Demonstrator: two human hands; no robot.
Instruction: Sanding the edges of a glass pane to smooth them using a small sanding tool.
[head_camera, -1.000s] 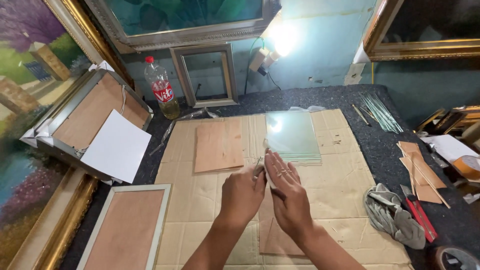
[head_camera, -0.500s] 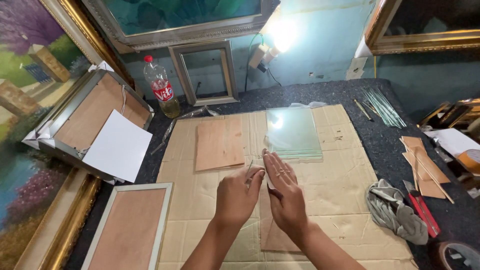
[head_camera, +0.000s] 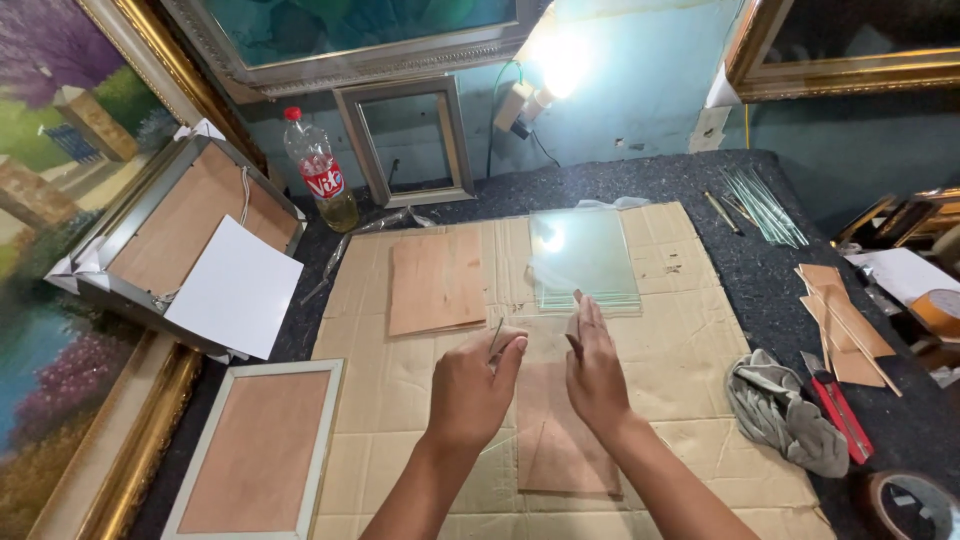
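A clear glass pane (head_camera: 545, 345), nearly invisible, stands on edge over the brown backing board (head_camera: 560, 430) on the flattened cardboard (head_camera: 690, 330). The left hand (head_camera: 475, 385) curls loosely, thumb and fingertips pinching the pane's upper edge. The right hand (head_camera: 595, 365) is flat and open, fingers straight and together, palm against the pane's side. Just beyond sits a greenish stack of glass sheets (head_camera: 585, 258), beside it a smooth hardboard panel (head_camera: 437, 282). Right, a crumpled grey rag (head_camera: 785, 410) and red cutter (head_camera: 838, 405) lie on dark felt.
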